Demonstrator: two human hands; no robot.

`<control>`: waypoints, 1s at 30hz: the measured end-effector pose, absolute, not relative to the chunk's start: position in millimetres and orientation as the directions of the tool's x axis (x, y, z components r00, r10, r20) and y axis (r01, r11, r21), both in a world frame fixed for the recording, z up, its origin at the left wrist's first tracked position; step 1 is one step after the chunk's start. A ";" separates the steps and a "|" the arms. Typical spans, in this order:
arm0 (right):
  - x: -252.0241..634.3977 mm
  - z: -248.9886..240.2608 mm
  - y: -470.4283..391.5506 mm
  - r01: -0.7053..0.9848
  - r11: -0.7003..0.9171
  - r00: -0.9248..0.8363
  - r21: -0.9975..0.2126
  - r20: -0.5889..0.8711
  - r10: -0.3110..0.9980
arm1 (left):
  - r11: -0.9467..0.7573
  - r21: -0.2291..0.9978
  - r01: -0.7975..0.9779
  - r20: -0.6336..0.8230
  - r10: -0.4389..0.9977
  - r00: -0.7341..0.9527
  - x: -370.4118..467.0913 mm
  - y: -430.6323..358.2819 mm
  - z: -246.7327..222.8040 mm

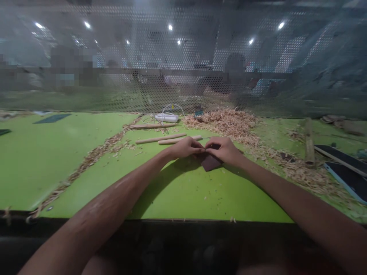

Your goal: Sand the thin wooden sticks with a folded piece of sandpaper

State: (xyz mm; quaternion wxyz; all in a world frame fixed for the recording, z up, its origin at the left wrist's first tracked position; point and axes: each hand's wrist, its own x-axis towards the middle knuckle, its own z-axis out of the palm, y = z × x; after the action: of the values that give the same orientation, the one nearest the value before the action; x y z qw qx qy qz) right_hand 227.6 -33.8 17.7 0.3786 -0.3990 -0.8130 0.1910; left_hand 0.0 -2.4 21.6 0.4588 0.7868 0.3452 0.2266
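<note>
Both hands meet over the green tabletop [177, 191]. Between them is a small dark reddish-brown sheet that looks like sandpaper [212, 163]. My left hand [185, 148] has its thumb and fingers closed at the sheet's upper left edge. My right hand [225, 149] pinches the same sheet near its top, with the fingertips of the two hands almost touching. Part of the sheet is hidden under the fingers. Just beyond my left hand lie two smooth pale wooden sticks, a left one [160, 138] and a right one [180, 140].
A heap of wood shavings [226, 121] lies at the back, trailing right. A white power strip [166, 118] with a cable stands behind a flat wooden piece [153, 126]. At right are a bamboo piece [309, 143] and a blue-edged dark device [348, 181]. Perforated mesh [177, 84] closes the back.
</note>
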 end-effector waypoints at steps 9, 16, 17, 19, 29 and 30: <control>231.4 19.0 -31.6 0.517 0.536 -0.382 -0.667 0.381 0.842 | -0.316 0.877 0.361 0.026 0.783 0.622 0.9 -2.9 20.9; 228.1 20.3 -33.9 0.490 0.477 -0.336 -0.729 0.347 0.876 | -0.356 0.849 0.390 0.042 0.781 0.623 2.2 -1.9 20.2; 227.4 21.3 -34.6 0.495 0.474 -0.348 -0.728 0.334 0.876 | -0.368 0.840 0.399 0.046 0.781 0.623 2.7 -2.0 20.5; 226.5 22.4 -36.1 0.497 0.461 -0.364 -0.735 0.306 0.880 | -0.397 0.819 0.414 0.058 0.776 0.628 3.4 -2.3 21.0; 228.1 20.2 -31.7 0.508 0.487 -0.375 -0.710 0.327 0.868 | -0.419 0.813 0.404 0.073 0.762 0.644 3.9 -1.4 18.4; 228.1 20.5 -31.5 0.510 0.491 -0.374 -0.707 0.332 0.866 | -0.406 0.823 0.398 0.072 0.770 0.634 4.0 -1.7 18.4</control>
State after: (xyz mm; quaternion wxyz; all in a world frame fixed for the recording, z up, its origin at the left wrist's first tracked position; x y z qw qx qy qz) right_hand 228.1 -31.5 20.5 0.3508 -0.4361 -0.7889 0.2539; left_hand 4.0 -1.7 18.4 0.4077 0.8068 0.3619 0.2278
